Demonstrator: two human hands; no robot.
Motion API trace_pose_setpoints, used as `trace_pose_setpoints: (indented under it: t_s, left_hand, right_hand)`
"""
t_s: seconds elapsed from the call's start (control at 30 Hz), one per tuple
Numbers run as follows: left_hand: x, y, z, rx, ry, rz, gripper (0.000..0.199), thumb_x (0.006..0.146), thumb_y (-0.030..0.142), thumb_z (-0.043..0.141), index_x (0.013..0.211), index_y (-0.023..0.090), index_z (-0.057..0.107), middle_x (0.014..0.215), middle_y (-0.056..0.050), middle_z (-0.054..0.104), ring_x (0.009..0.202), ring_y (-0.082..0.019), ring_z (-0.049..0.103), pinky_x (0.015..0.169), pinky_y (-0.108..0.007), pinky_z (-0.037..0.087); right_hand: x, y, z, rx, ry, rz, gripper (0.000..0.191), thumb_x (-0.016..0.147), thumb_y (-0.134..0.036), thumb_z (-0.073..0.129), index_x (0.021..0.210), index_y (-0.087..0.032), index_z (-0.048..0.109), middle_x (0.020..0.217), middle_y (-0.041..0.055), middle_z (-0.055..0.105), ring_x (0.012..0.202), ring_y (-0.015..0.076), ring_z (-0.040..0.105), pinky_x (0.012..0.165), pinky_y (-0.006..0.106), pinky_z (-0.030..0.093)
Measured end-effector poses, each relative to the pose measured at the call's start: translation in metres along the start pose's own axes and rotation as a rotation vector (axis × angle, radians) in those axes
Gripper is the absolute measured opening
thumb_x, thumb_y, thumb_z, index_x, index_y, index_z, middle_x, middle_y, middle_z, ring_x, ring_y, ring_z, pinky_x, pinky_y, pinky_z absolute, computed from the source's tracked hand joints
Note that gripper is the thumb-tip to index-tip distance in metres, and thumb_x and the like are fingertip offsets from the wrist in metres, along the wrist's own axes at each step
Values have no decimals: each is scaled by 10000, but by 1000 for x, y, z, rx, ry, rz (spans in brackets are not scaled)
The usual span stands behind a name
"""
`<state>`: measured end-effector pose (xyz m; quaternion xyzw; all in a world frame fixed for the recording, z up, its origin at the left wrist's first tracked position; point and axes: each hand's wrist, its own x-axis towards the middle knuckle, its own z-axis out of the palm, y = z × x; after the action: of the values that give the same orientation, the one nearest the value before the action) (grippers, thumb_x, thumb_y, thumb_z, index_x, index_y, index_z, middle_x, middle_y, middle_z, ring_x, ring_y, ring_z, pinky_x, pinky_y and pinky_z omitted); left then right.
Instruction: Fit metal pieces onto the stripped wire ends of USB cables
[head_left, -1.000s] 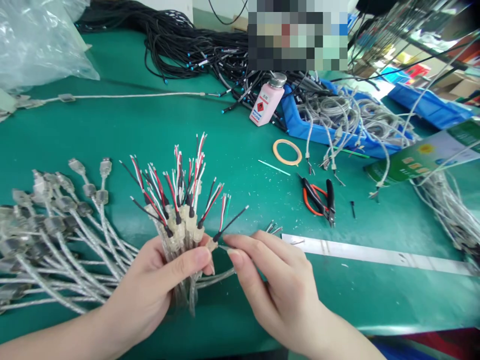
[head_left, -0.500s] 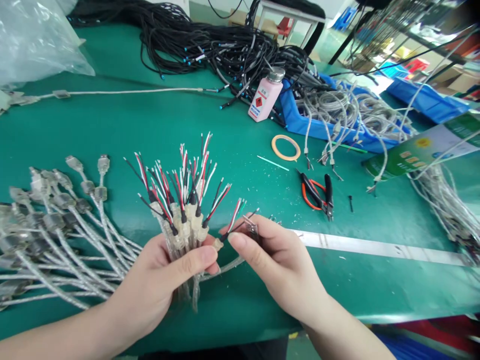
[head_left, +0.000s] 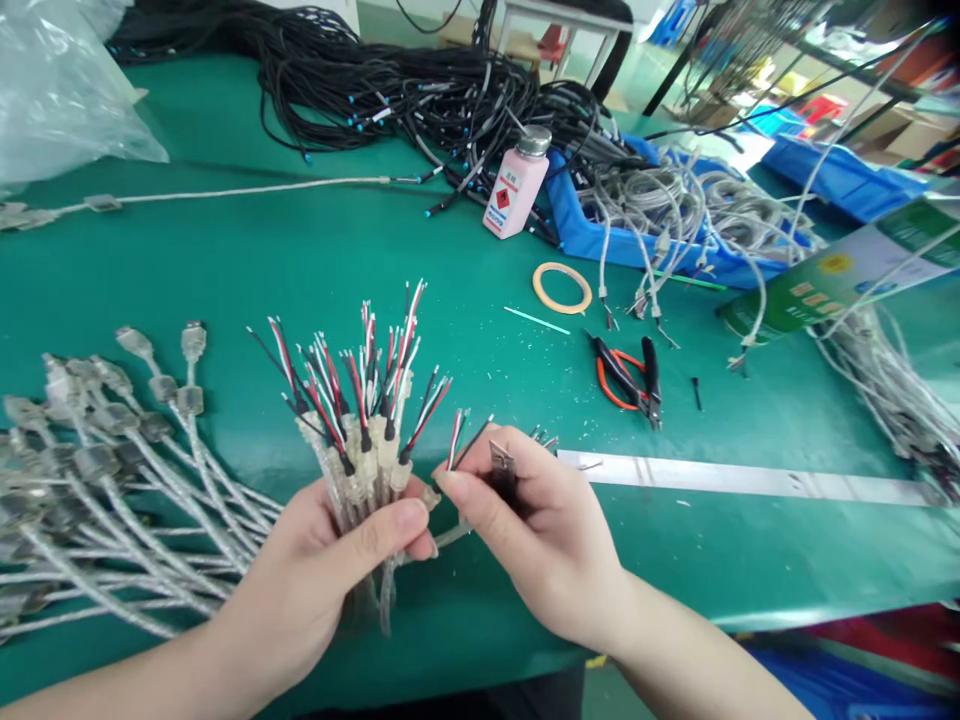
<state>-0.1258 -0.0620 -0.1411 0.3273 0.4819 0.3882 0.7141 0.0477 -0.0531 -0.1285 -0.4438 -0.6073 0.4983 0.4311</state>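
Observation:
My left hand [head_left: 337, 565] is closed round a bundle of clear cables [head_left: 367, 470], whose stripped ends stand upright with red, white and black wires fanned out. Between the thumb and index finger of my right hand [head_left: 525, 520] are the thin wires [head_left: 454, 440] of one more cable, just right of the bundle. A small metal tool [head_left: 501, 458] also sits in my right hand, mostly hidden by the fingers. The other ends of many cables, with clear USB plugs [head_left: 193, 343], lie to the left.
Beyond my hands are a tape roll [head_left: 562, 288], orange-black cutters [head_left: 626, 380], a pink bottle [head_left: 516, 190] and a blue bin [head_left: 600, 235] of cables. Black cables [head_left: 337, 80] are heaped behind. A metal strip [head_left: 720, 478] lies at right, a plastic bag [head_left: 67, 90] at far left.
The thumb and index finger of my right hand have moved up onto the single cable's wires, covering more of their base. The whole view has shifted slightly.

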Motion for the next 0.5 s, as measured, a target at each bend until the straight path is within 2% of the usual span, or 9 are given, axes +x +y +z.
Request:
trace_pose_setpoints:
  t_s: [0.1,0.2,0.4,0.5]
  left_hand:
    - [-1,-1,2,-22,9,-1,173,721,370,819,683,227,729,580,25,675,601,-131,585,594,-206,458]
    - [-1,-2,3,-28,-2,-1,211,725,384,813,644,216,714,584,20,678,611,-134,587,605,-209,462]
    - [2,-2,4,-56,-15,-10,170,741,362,805,680,219,734,599,23,681,624,-130,592,620,-200,469]
    - [3,-2,3,-63,-14,-12,166,739,361,806,681,219,741,599,21,683,625,-130,591,628,-200,470]
  right_hand:
    - [-2,2,5,-78,52,-75,124,921,-174,547,802,-192,517,697,-27,576,571,80,497,524,216,418]
    - [-4,4,8,-105,52,-153,111,937,-151,528,838,-199,518,702,-16,639,624,94,574,573,222,461]
    - [-4,9,10,-164,62,-225,99,931,-142,525,859,-208,510,710,-7,642,669,114,591,593,237,469]
    - [-5,8,9,-133,43,-199,102,939,-154,514,856,-210,497,698,-9,645,661,114,588,594,239,464]
